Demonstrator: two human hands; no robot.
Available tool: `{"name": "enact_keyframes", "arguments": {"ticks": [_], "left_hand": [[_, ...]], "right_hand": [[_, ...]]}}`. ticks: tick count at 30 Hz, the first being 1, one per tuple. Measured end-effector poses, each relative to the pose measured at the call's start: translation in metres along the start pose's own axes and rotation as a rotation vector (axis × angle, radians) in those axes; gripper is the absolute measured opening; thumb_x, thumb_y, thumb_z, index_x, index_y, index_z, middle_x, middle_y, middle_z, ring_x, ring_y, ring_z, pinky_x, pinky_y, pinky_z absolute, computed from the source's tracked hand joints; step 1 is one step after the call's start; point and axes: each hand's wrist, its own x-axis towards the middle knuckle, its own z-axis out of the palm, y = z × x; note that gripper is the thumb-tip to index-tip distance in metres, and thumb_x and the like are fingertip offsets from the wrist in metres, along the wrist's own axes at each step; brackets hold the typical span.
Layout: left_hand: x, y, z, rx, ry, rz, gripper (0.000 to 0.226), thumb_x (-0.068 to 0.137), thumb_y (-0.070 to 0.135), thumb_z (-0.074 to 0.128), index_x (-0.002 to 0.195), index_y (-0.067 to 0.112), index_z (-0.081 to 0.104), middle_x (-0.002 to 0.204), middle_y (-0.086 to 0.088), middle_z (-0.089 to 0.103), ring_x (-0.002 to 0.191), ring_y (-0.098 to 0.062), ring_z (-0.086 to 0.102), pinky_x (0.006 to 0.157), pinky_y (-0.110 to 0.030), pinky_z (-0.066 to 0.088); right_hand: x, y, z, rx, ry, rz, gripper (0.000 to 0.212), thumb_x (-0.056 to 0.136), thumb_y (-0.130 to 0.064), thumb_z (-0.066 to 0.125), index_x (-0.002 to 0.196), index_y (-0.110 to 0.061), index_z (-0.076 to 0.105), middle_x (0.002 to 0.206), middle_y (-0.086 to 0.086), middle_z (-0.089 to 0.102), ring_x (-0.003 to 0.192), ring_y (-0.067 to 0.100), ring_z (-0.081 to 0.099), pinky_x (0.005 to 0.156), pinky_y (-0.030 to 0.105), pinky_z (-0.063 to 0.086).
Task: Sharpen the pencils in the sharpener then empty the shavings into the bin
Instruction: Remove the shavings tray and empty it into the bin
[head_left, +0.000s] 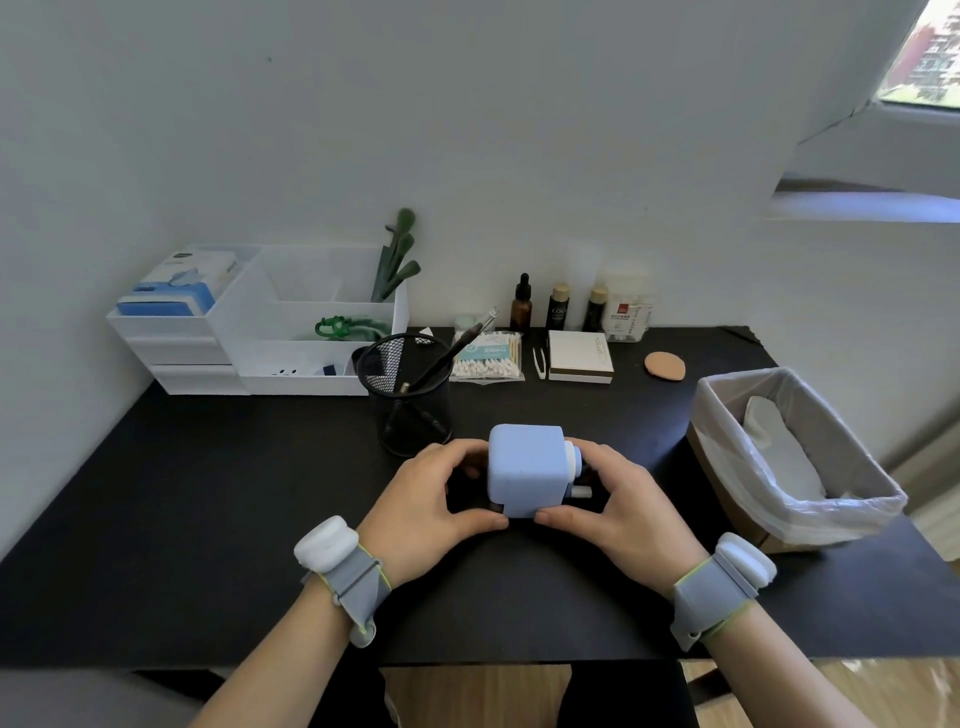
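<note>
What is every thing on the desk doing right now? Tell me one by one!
Blue sharpener: upright on the desk, held from both sides.
Left hand: fingers curled round the sharpener.
Right hand: fingers curled round the sharpener's crank side.
Mesh pen cup: upright, a pen leaning in it.
Bin: open, lined with a bag, something white inside.
Dropper bottle: upright, capped.
Cotton swab pack: lying flat.

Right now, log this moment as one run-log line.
left hand: grips pale blue box-shaped sharpener | right hand: grips sharpener | black desk | lined cardboard bin: right, untouched
</note>
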Motion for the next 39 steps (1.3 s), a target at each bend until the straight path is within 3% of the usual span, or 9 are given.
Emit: {"name": "enact_keyframes", "arguments": {"ticks": [16,22,29,39], "left_hand": [[-0.002,-0.003,-0.002,0.017,0.006,-0.013,0.063,0.069,0.040,0.083,0.124,0.044,0.052,0.104,0.015,0.059,0.094,-0.004,0.054,0.080,-0.017,0.044],[-0.006,-0.003,-0.004,0.008,0.023,-0.007,0.061,0.070,0.035,0.083,0.123,0.042,0.053,0.104,0.016,0.058,0.091,-0.002,0.053,0.077,-0.007,0.039],[-0.009,-0.005,-0.004,0.010,0.038,-0.016,0.061,0.071,0.037,0.082,0.124,0.041,0.051,0.105,0.017,0.057,0.091,-0.003,0.054,0.079,-0.009,0.041],[-0.014,-0.009,-0.006,-0.078,0.073,-0.022,0.061,0.072,0.030,0.083,0.124,0.038,0.053,0.112,0.015,0.061,0.097,-0.007,0.059,0.090,-0.025,0.051]], "right_hand": [[-0.001,-0.003,-0.002,0.050,-0.004,-0.005,0.067,0.071,-0.032,0.084,0.131,-0.032,0.055,0.123,-0.017,0.063,0.117,0.002,0.057,0.101,0.035,0.048],[-0.001,-0.004,-0.003,0.052,0.004,-0.005,0.066,0.072,-0.032,0.084,0.131,-0.031,0.054,0.123,-0.018,0.062,0.117,0.002,0.057,0.100,0.035,0.048],[-0.002,-0.004,-0.002,0.058,0.017,-0.002,0.065,0.072,-0.031,0.084,0.131,-0.028,0.055,0.123,-0.016,0.063,0.116,0.003,0.058,0.098,0.032,0.049],[-0.002,-0.004,-0.004,0.063,0.017,0.014,0.066,0.073,-0.031,0.084,0.131,-0.031,0.054,0.125,-0.018,0.062,0.118,0.003,0.056,0.100,0.035,0.049]]}}
